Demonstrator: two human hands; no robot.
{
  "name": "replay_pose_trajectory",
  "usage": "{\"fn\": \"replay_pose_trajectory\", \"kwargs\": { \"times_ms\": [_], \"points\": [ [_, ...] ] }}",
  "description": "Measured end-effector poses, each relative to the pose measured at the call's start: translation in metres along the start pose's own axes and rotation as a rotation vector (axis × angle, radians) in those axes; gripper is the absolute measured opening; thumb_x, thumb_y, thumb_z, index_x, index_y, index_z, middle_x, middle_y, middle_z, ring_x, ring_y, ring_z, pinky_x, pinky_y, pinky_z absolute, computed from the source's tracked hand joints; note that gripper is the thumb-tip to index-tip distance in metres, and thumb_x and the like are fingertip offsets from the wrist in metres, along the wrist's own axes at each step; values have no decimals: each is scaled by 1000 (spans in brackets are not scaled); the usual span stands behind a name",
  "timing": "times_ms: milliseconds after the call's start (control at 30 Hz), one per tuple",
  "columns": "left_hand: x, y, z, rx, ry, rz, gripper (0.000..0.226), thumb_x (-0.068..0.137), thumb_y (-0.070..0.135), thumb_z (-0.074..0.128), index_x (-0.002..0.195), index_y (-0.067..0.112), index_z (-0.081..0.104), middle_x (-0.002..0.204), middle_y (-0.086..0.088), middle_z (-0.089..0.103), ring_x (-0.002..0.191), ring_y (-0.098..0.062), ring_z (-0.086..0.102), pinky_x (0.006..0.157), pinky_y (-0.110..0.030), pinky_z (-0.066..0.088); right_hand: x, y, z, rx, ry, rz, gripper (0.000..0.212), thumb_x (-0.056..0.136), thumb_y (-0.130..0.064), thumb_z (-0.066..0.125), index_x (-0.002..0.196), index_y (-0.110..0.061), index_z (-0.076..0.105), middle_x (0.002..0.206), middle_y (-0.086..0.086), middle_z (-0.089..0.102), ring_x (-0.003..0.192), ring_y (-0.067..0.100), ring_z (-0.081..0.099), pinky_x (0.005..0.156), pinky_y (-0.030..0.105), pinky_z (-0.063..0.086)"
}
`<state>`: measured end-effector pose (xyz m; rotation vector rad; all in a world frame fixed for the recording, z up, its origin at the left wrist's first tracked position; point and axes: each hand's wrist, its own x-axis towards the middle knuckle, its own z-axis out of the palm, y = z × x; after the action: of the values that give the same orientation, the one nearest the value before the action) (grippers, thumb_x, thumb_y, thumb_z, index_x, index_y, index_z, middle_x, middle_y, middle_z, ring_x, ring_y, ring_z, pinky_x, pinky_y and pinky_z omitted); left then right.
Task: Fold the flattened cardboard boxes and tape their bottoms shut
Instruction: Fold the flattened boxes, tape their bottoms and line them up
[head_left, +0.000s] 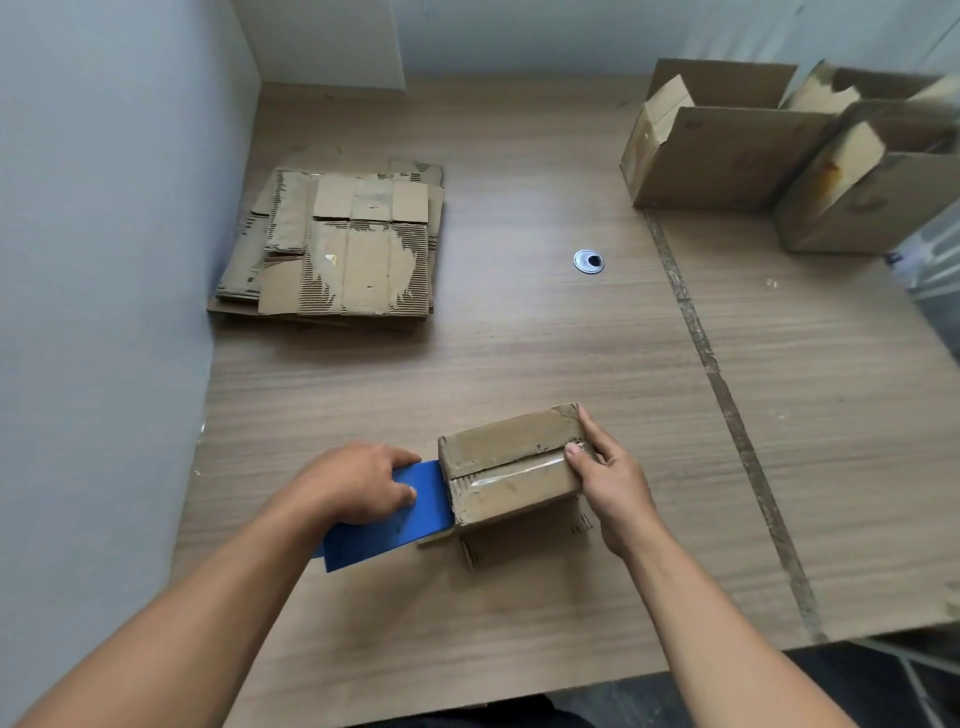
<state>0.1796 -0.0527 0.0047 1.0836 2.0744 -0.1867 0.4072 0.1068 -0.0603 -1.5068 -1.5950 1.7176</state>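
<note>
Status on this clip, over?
Left hand grips blue tape dispenser at left end of box. Right hand holds right end, thumb on clear tape. Tape runs along seam. Nothing in the way.

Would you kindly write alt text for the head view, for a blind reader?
A person's left hand holds a blue tool against the left end of a folded cardboard box on a wooden table, while the right hand grips its right end, thumb on clear tape. Flattened boxes lie stacked far left; open boxes stand far right.
</note>
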Motion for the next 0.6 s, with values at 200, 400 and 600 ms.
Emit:
{"fn": "replay_pose_trajectory", "kwargs": {
  "times_ms": [200, 400, 600],
  "points": [
    [0, -5, 8, -34, 1, 6, 55, 86, 45, 53, 141, 47, 45, 138, 9, 57, 117, -17, 54, 97, -38, 48, 3, -25, -8, -219, -99, 149, 56, 93, -45, 65, 143, -26, 49, 138, -6, 55, 119, 16, 54, 96, 33, 44],
    [0, -4, 11, -48, 33, -27, 49, 83, 43, 51, 132, 48, 52, 131, 10, 61, 116, -20, 56, 93, -38, 49, 2, -17, 16, -619, 10, -30, 78, 82, -57, 70, 144, -19, 41, 136, 10, 58, 126, 32, 53, 100, 37, 44],
    [4, 26, 31, 40, 135, -81, 27, 88, 32, 49, 112, 29, 61, 118, -1, 66, 109, -28, 62, 75, -33, 40, 1, -31, 13, -868, 35, -55, 87, 92, -61, 55, 159, -25, 13, 163, 11, 22, 146, 33, 27, 114, 46, 29]
  ]
}}
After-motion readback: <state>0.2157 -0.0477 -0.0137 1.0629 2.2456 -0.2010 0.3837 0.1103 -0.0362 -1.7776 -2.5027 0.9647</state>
